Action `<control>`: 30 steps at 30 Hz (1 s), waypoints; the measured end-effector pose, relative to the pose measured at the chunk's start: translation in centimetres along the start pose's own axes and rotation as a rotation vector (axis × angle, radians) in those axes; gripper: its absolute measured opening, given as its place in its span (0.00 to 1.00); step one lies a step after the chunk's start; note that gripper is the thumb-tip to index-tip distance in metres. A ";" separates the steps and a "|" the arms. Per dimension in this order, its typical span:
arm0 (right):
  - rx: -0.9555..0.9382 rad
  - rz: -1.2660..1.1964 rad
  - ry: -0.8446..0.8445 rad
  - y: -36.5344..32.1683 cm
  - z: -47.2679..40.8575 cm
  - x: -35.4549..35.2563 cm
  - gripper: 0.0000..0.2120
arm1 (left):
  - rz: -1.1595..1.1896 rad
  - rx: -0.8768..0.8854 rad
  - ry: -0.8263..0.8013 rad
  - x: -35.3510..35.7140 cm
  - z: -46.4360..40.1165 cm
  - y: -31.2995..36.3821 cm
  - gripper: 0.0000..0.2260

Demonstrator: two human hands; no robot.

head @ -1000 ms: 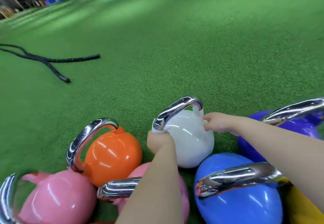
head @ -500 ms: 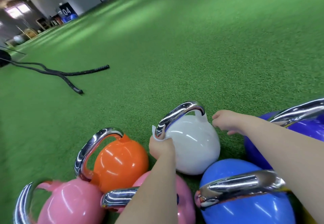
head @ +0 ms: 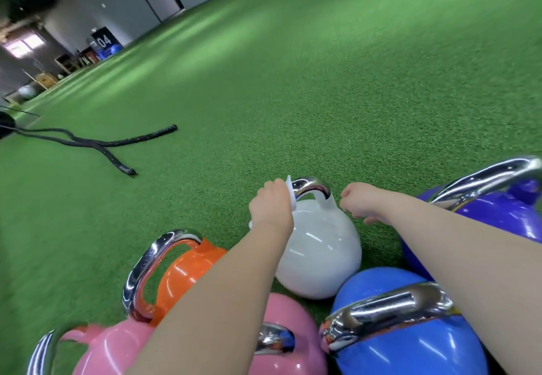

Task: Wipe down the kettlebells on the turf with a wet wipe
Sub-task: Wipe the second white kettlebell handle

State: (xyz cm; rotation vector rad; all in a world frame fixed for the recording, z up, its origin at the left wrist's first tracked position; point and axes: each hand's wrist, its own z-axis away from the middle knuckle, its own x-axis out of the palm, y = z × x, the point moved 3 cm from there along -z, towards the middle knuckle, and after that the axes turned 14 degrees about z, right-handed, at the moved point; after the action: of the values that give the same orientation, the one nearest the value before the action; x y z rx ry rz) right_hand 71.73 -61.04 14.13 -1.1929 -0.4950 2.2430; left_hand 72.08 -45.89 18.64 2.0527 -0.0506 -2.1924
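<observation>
Left hand: the left hand (head: 271, 207) was curled over the wipe (head: 290, 194), pressing it against the left end of the chrome handle (head: 312, 188) of the white bell (head: 319, 248).
Right hand: the right hand (head: 362, 203) hung just right of the handle with fingers loosely curled, holding nothing and, as far as could be seen, touching nothing.
White bell: it stood upright on the turf (head: 293, 81) between the two hands, at the far side of the cluster.
Handle axis: the handle's bar ran left to right, away from the wipe toward the right hand.
Key relation: the bare stretch of handle lay to the right of the wipe, so the left hand was the one placed to run along it.
Step, as judged: wiping the handle, with the round body probably yet to be covered.
Neighbours: orange bell (head: 187, 275), pink bell (head: 281, 316), blue bell (head: 410, 330) and purple bell (head: 498, 216) crowded close around.
Risk, as judged: the smooth bell might rock without the right hand's support.
</observation>
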 end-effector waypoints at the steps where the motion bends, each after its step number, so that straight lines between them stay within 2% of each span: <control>1: -0.001 0.005 0.004 0.0 0.1 0.0 0.18 | -0.034 0.022 -0.001 0.0 0.0 0.4 0.11; 6: -0.014 0.021 0.026 -0.1 0.3 -0.1 0.18 | -0.224 0.189 0.032 0.5 0.1 1.7 0.21; 9: -0.017 0.018 0.027 0.0 0.4 -0.2 0.17 | -0.301 0.274 0.031 0.8 -0.6 3.2 0.23; 15: -0.002 0.011 0.033 0.5 0.1 -0.5 0.17 | -0.424 0.352 -0.082 1.9 -2.5 5.8 0.17; 23: 0.026 0.056 0.022 1.6 -0.6 -0.7 0.16 | -0.667 0.372 -0.296 3.8 -4.3 7.6 0.22; 26: 0.024 0.079 0.023 1.7 -1.0 -0.5 0.16 | -0.768 0.402 -0.385 5.0 -5.0 7.9 0.21; 28: 0.007 0.090 0.015 1.7 -1.1 -0.5 0.14 | -0.832 0.395 -0.419 6.3 -5.4 7.7 0.20; 30: -0.003 0.090 0.019 1.7 -1.1 -0.6 0.08 | -0.893 0.463 -0.408 7.2 -5.2 7.5 0.18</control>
State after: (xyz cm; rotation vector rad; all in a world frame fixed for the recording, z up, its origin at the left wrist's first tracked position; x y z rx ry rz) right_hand 72.45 -62.67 12.94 -1.2598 -0.4451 2.3042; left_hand 77.44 -53.89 12.07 2.0176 0.4410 -3.3938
